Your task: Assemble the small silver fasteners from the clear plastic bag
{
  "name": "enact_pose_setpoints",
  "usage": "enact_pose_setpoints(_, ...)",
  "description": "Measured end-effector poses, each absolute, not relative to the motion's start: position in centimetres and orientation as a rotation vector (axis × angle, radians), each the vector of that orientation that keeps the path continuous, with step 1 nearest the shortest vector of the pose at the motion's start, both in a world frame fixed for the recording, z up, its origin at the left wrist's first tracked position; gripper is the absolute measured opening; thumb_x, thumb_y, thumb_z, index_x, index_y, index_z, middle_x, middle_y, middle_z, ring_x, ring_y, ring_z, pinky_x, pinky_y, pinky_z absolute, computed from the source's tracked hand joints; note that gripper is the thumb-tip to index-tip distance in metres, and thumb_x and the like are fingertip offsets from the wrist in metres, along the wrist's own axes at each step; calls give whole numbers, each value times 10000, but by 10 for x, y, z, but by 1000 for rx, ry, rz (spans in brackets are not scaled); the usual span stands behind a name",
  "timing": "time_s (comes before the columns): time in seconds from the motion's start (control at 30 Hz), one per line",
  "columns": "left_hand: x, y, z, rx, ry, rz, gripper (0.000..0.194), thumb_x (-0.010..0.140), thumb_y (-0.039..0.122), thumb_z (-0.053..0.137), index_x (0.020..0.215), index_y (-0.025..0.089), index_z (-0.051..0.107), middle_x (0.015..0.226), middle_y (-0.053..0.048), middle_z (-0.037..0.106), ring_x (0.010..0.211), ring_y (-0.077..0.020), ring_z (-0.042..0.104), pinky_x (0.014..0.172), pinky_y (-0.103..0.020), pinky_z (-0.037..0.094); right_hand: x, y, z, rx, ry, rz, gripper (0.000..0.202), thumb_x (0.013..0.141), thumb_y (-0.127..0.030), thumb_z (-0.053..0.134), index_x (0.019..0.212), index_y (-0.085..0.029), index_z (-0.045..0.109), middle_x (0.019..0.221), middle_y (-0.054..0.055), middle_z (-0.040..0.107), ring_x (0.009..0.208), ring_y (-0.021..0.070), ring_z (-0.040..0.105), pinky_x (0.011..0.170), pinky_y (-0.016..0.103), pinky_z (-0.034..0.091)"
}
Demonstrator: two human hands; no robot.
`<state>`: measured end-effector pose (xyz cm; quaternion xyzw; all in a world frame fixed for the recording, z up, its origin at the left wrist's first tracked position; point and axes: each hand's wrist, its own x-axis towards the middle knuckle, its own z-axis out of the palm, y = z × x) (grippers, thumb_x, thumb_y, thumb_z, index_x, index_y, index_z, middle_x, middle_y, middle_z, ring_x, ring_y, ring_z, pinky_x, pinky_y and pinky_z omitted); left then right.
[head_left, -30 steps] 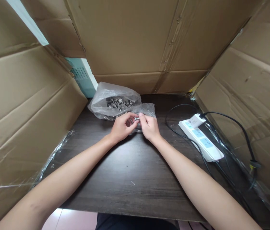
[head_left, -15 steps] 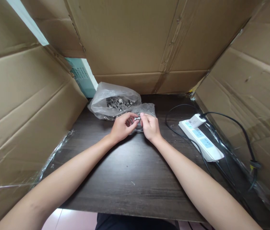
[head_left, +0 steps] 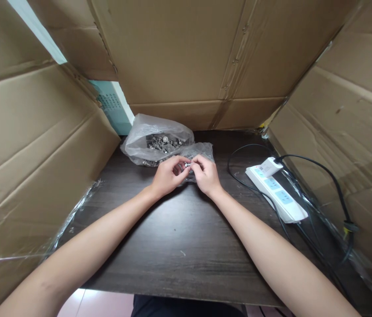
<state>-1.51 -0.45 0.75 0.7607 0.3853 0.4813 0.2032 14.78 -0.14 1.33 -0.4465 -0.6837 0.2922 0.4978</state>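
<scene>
A small shiny metal bolt (head_left: 187,164) lies crosswise between my two hands, above the near side of the plastic bags. My left hand (head_left: 170,175) is closed, thumb and fingers pinching the bolt's left end. From the other side, my right hand (head_left: 206,174) pinches its right end, and the fingertips cover much of it. Behind my hands, a clear plastic bag (head_left: 141,134) stands with its mouth wide, full of small metal bolts (head_left: 166,143). A second, flatter clear bag (head_left: 204,151) lies partly under my right hand, with metal pieces inside.
A white power strip (head_left: 280,196) with a white adapter (head_left: 269,167) plugged in sits on the right, black cables (head_left: 331,176) around it. Cardboard walls (head_left: 186,53) enclose the dark wooden table (head_left: 172,246) at the back and both sides.
My right fingers have shifted slightly and curled further over the bolt's right end, so less of it shows. My left hand has stayed nearly still.
</scene>
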Motion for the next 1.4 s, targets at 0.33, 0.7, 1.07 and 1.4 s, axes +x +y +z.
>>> enact_pose_setpoints(0.33, -15, -4, 7, 2123, 1101, 1330, 144, 901, 254, 674, 1014, 168, 694, 767, 0, 673, 587, -95, 571, 567, -195, 474, 146, -1, 10, -1176, -1654, 663, 506, 980, -507, 444, 572, -212, 490, 531, -13, 458, 551, 139, 445, 558, 292, 290)
enact_pose_setpoints(0.7, -15, -5, 8, 2132, 1090, 1334, 132, 888, 221, 673, 1009, 174, 699, 762, 4, 668, 599, -100, 579, 580, -198, 475, 147, -2, 14, -1110, -1687, 656, 197, 882, -295, 491, 703, -225, 535, 725, 14, 614, 694, 174, 549, 695, 299, 410)
enact_pose_setpoints(1.07, -14, -4, 8, 2159, 1076, 1358, 125, 872, 168, 647, 989, 163, 692, 737, 17, 645, 592, -88, 563, 584, -190, 457, 146, -1, 11, -1125, -1690, 607, 278, 935, -327, 492, 688, -211, 546, 661, -2, 569, 638, 148, 510, 639, 283, 357)
enact_pose_setpoints(1.4, -15, -4, 6, 2147, 1088, 1358, 131, 875, 185, 650, 996, 162, 695, 736, 13, 649, 592, -95, 567, 576, -195, 462, 146, -2, 12, -1154, -1711, 622, 412, 997, -415, 417, 645, -216, 501, 638, 14, 573, 638, 161, 527, 632, 295, 349)
